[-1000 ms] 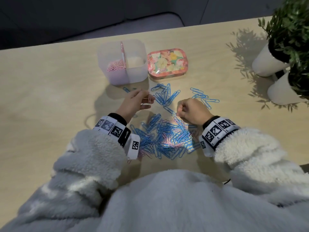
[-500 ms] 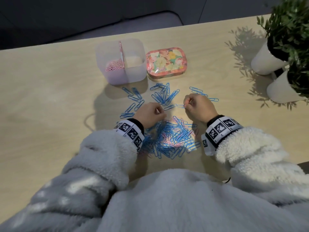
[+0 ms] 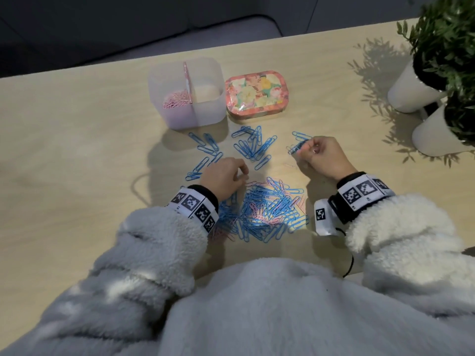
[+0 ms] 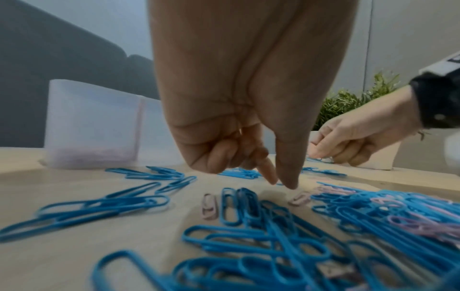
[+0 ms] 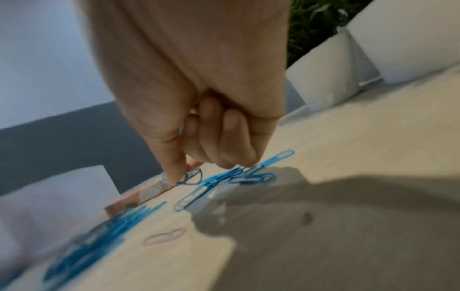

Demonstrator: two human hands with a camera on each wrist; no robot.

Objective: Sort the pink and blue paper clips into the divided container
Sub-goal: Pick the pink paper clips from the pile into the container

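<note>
Dim overall, cool cast. Hard light from the far right: plant shadows fall on the surface toward the hands. Head view sharp. Wrist views wide-angle warped; right one smeared by motion blur, near clips soft.

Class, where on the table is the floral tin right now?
In the head view the floral tin lies at the table's far side, immediately right of the divided container, beyond the scattered blue paper clips.

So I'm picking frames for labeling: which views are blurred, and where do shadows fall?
Right wrist: heavily motion-blurred, a dark shadow across the table. Left wrist: near blue clips soft. Head: sharpest, plant shadow on the table.
</note>
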